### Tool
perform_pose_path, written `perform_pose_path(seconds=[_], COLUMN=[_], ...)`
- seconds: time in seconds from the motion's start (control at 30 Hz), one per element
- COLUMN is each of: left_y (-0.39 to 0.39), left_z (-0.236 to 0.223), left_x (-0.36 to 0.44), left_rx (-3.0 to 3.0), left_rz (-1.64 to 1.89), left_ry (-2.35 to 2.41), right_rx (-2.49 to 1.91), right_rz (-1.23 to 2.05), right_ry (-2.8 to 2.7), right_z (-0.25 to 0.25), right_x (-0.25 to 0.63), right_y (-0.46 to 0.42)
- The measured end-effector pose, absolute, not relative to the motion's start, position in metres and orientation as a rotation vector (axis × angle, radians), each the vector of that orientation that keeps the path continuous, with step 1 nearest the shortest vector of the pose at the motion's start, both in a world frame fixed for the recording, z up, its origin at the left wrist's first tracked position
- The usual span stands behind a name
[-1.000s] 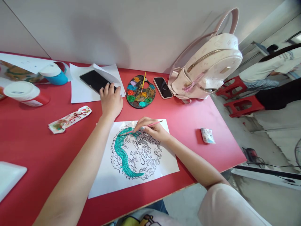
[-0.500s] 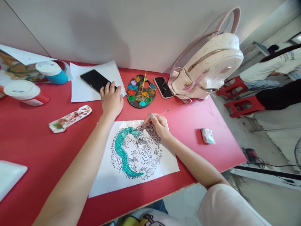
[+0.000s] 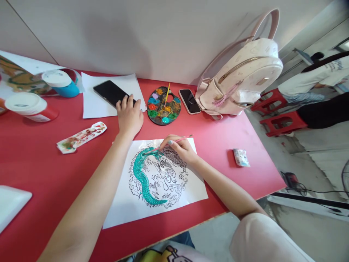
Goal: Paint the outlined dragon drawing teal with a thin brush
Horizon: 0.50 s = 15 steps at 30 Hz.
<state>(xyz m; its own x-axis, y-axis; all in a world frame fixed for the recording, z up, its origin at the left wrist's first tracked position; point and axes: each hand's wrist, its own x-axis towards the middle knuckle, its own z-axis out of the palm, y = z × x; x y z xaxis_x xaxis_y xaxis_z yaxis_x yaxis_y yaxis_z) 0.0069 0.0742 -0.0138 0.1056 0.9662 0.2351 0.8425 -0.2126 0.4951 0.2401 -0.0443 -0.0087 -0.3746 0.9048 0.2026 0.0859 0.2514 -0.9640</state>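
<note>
My right hand [image 3: 181, 148] is closed around a thin pink paintbrush [image 3: 178, 139], its tip on the green-painted body of a dragon line drawing [image 3: 144, 182]. The drawing is on a white sheet [image 3: 120, 207]; the head and the right-hand coils are unpainted black outlines, partly covered by my hand. My left hand [image 3: 128, 114] lies flat with fingers spread, its fingertips at the lower edge of a black smartphone [image 3: 109, 92] on blank white paper [image 3: 91, 103]. Between and beyond my hands sits a round paint palette [image 3: 159, 118] with several colours and a yellow brush [image 3: 167, 92] resting on it.
A second phone [image 3: 190, 101] and a pale pink backpack [image 3: 240, 76] stand at the back right. Paint jars [image 3: 27, 105] are at the left, near a paint-stained white strip [image 3: 81, 138]. A small packet [image 3: 241, 157] lies right. People sit on red stools [image 3: 283, 122] beyond the table.
My right hand and the paintbrush have shifted slightly left, so the tip now touches further left along the green body. My left hand has stayed in place.
</note>
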Motion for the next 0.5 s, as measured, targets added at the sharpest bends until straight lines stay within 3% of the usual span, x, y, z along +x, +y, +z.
perform_pose_path(seconds=[0.5], left_y=[0.074], left_z=[-0.0139], left_x=[0.007], left_rx=[2.149], left_rz=[0.773], left_ry=[1.796], right_rx=[-1.092], right_rz=[1.061], right_ry=[-1.461], right_z=[-0.0107], right_x=[0.2412], right_y=[-0.0448])
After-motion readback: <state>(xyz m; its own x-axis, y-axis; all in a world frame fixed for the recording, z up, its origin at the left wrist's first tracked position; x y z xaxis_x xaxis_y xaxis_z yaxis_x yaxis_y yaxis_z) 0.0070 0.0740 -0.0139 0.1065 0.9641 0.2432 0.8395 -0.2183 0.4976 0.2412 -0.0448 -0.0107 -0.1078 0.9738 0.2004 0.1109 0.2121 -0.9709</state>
